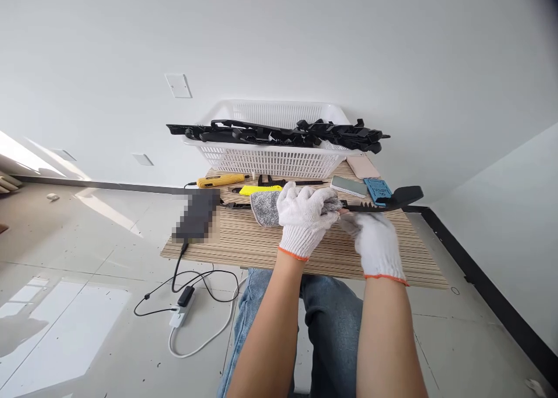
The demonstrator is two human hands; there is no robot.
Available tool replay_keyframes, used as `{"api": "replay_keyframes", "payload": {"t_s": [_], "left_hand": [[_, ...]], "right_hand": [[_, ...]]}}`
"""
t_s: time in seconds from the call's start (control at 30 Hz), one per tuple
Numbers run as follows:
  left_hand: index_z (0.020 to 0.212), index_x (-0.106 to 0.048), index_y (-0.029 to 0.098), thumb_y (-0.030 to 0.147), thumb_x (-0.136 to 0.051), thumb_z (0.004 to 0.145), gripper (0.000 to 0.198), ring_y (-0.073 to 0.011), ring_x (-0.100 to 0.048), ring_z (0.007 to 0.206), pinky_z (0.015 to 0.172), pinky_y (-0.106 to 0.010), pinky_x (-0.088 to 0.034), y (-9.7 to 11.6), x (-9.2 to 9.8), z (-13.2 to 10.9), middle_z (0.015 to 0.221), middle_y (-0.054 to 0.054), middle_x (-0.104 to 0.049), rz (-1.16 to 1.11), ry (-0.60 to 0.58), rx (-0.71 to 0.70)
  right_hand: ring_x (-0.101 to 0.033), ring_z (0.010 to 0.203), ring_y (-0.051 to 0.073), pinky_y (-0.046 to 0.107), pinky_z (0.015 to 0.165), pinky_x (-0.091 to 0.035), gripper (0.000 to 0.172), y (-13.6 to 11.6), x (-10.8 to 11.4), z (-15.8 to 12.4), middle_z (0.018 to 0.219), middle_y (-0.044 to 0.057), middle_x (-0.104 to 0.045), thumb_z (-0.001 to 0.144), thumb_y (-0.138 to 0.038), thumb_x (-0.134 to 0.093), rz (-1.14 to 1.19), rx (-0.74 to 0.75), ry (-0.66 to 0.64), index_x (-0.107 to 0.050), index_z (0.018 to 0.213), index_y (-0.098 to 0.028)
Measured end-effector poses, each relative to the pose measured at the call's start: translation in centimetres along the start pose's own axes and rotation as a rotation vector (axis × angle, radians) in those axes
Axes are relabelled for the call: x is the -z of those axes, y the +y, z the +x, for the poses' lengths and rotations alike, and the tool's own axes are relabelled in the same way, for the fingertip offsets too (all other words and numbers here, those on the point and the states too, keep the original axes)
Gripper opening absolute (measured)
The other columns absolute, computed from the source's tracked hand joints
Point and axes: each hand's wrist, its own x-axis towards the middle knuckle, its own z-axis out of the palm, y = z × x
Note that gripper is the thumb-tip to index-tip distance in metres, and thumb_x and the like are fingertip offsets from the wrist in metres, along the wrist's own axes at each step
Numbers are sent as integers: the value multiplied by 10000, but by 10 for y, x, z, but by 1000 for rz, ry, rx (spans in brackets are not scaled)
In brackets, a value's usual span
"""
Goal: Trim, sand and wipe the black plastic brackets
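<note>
Basket point(270, 161) of black strips point(261, 135), strip point(403, 197) seemingly held

No text, brand or number could be read anywhere. The blue pad point(377, 190) just beyond the fingers point(314, 197) bore dark marks, too small to make out.

On the table point(244, 241), basket point(270, 161) rearmost, strip point(392, 200) in front, seemingly a phone point(347, 186) between.

White basket point(270, 161) on the wooden table point(244, 244) — yellow tool point(218, 180), phone point(349, 186), blue pad point(377, 190) nearby.
</note>
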Motion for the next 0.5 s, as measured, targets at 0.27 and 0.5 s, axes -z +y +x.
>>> {"api": "replay_keyframes", "payload": {"t_s": [0.27,0.5], "left_hand": [[1013,-793,355,580,-719,843,291,-266,-576,931,939,-428,-424,3,2,6,869,-19,-736,-15,-149,28],[1040,-784,338,408,-558,981,244,-233,-592,997,1110,-458,-342,8,-1,3,1049,3,-738,-46,-73,-36]], "right_hand": [[-683,874,189,293,627,-581,263,-20,15,-5,943,34,-679,647,-298,-617,707,-78,208,-626,900,-229],[-656,770,144,180,473,-472,226,-18,15,-9,906,15,-666,752,-363,-664,510,-100,346,-631,923,-219]]}}
